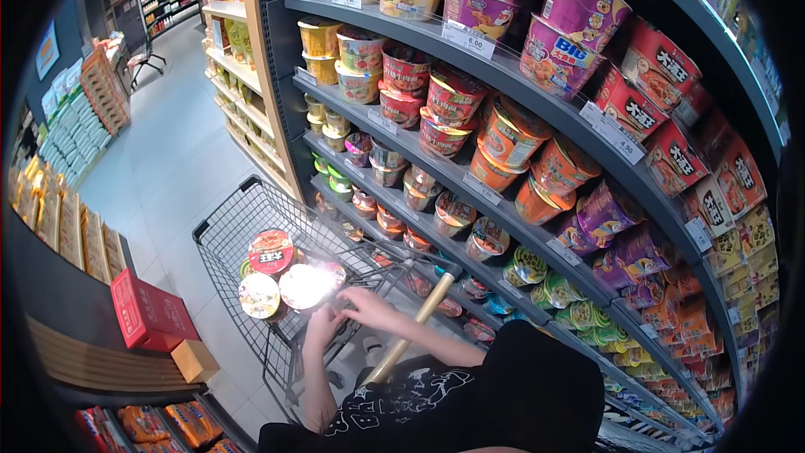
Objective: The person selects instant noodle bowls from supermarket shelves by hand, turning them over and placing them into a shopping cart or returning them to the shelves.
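Both hands are close together over the near end of a wire shopping cart (220, 243). My left hand (322, 324) is beside a round white-lidded noodle tub (303, 289) with bright glare on its lid. My right hand (366, 306) reaches in from the right, its fingertips meeting my left hand. The fingers are too small to tell whether anything is between them. In the cart, a red-lidded tub (272, 252) and a pale-lidded tub (259, 295) sit next to the glaring one. The cart's yellow handle bar (412, 327) passes beneath my right forearm.
A curved dark shelf (503, 54) full of noodle tubs and packets runs along the right. At the left stand a red box (151, 315), a small cardboard box (194, 361) and stacked packages (80, 134). Another cart (146, 59) stands farther down the aisle.
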The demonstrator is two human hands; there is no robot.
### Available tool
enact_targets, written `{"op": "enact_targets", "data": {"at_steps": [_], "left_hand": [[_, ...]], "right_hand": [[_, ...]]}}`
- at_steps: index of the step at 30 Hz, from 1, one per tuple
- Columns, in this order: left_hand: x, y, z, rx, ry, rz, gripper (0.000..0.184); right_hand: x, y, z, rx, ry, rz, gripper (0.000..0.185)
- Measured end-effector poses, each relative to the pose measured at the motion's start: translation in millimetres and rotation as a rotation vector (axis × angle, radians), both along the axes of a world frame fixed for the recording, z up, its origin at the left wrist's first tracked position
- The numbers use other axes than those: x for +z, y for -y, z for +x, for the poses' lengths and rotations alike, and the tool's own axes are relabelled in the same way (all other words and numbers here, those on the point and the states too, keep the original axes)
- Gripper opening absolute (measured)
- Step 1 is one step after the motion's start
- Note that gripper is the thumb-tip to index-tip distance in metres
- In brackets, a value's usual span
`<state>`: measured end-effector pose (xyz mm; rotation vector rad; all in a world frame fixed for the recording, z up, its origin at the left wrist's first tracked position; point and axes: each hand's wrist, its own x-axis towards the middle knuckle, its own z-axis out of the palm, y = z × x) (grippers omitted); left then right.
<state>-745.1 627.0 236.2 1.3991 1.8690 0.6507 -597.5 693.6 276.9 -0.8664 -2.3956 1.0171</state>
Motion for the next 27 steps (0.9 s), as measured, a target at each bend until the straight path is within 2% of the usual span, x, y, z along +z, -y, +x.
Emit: {"op": "enact_targets", "data": {"at_steps": [2,3,4,5,6,7,9,10,13,15,18,19,21,22,24,25,27], "left_hand": [[-0.8,-8.3,-7.1,-0.025,0.066,-0.002,0.026],[0.3,-13.9,-9.3,-0.022,0.05,0.01,0.028],[1.3,-19.9,-11.1,-0.022,0.034,0.023,0.03],[4.6,-25.1,-14.2,-0.037,0.062,-0.018,0.033],[-5.3,-30.3,-18.6,-0.049,0.002,-0.033,0.035],[-6.8,-33.9,-21.7,-0.062,-0.008,-0.052,0.036],[-5.4,-41.5,-27.4,-0.08,0.002,-0.089,0.037],[-4.3,-44.6,-31.1,-0.085,0.026,-0.108,0.036],[-11.4,-55.1,-45.3,-0.071,0.041,-0.129,0.038],[-8.8,-60.4,-52.5,-0.065,0.056,-0.126,0.039],[-27.0,-70.6,-65.3,-0.098,0.041,-0.102,0.039],[-27.5,-71.7,-68.0,-0.097,0.039,-0.106,0.039],[-25.6,-75.3,-71.9,-0.089,0.035,-0.084,0.032],[-28.6,-76.2,-75.4,-0.085,0.037,-0.086,0.032],[-33.7,-78.2,-78.6,-0.049,0.024,-0.041,0.031],[-32.7,-78.2,-79.6,-0.047,0.032,-0.044,0.031],[-31.3,-81.3,-80.7,-0.031,0.026,-0.065,0.032]], "right_hand": [[31.8,-29.8,17.4,-0.057,-0.012,-0.048,0.036],[77.3,-37.2,27.9,-0.154,-0.096,-0.028,0.036],[89.2,-57.3,39.0,-0.231,-0.18,-0.011,0.04],[122.4,-71.8,52.6,-0.327,-0.179,0.073,0.043],[137.0,-93.0,65.8,-0.393,-0.287,0.179,0.048],[171.2,-106.6,82.8,-0.458,-0.239,0.374,0.05],[225.9,-128.0,106.0,-0.64,-0.343,0.686,0.058],[254.5,-136.6,115.4,-0.662,-0.479,0.757,0.061],[321.0,-151.1,136.0,-0.851,-0.61,1.05,0.063],[352.5,-159.0,146.5,-0.928,-0.578,1.192,0.067],[382.3,-177.9,162.2,-1.231,-0.333,1.283,0.082],[386.6,-184.7,164.1,-1.232,-0.332,1.278,0.082],[393.6,-196.0,165.0,-1.456,-0.126,1.23,0.095],[396.0,-200.7,166.3,-1.45,-0.125,1.229,0.095],[401.0,-212.2,170.3,-1.561,0.019,1.057,0.107],[403.1,-216.0,169.4,-1.596,0.054,1.084,0.113],[405.8,-219.5,169.6,-1.622,0.077,1.046,0.114]]}}
